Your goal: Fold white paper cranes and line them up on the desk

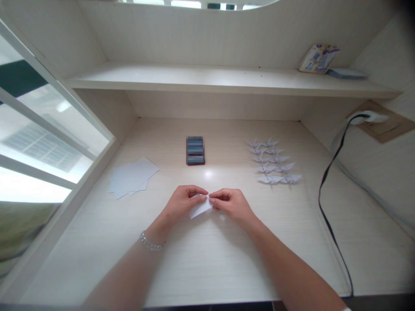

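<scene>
On near middle of worktop (207, 263), left hand (184, 199) and right hand (233, 203) pinch folded paper (199, 209), probably steadying small creases; loose sheets (131, 176) left, paper birds (275, 160) in rows right, apparently kept apart.

On my feed the left hand (186, 201) and the right hand (234, 205) both looked bare, with slim fingers; I could not make out the nails clearly. A silvery bracelet (151, 247) of rounded, chain-like links circled the left wrist. The left forearm (125, 274) and right forearm (287, 261) were uncovered, widening toward the near edge, where I caught a small whitish sliver (347, 309), perhaps a cuff, at the right.
</scene>
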Tool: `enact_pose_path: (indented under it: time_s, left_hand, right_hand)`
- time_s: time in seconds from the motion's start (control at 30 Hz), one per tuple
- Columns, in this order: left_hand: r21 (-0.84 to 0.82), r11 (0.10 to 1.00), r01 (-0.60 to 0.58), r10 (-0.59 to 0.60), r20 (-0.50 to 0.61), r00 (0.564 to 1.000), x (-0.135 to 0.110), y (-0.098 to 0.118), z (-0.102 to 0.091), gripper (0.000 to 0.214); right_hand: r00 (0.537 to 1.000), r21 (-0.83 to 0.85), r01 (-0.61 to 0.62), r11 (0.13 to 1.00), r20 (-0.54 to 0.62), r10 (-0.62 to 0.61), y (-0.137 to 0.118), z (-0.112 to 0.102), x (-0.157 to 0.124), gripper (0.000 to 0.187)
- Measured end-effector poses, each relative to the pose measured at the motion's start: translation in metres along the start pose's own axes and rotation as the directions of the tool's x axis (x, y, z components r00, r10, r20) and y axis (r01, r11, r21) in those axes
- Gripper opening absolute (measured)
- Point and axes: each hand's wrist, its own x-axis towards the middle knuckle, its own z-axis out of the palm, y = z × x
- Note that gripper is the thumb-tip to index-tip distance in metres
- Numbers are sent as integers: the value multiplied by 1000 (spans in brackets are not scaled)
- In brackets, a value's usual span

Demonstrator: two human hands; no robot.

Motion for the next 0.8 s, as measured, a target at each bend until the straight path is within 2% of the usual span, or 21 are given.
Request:
enact_pose_path:
  time_s: [0.13,0.3,0.53,0.8]
  left_hand:
    - [24,1000,3,-3,-10,1000,-1,2,1,30]
    - [14,1000,0,2,-95,995,-1,6,0,30]
    - [74,996,-42,47,-66,997,-1,9,0,30]
    - [11,1000,9,-9,-49,999,0,8,-2,30]
  right_hand:
    - [1000,-8,18,1000,-13,-18,1,1,0,20]
    - [993,93,31,995,-115,-21,5,3,1,29]
    - [982,69,91,993,-175,-78,6,4,1,26]
    - [988,196,40,980,-155,-9,5,5,2,29]
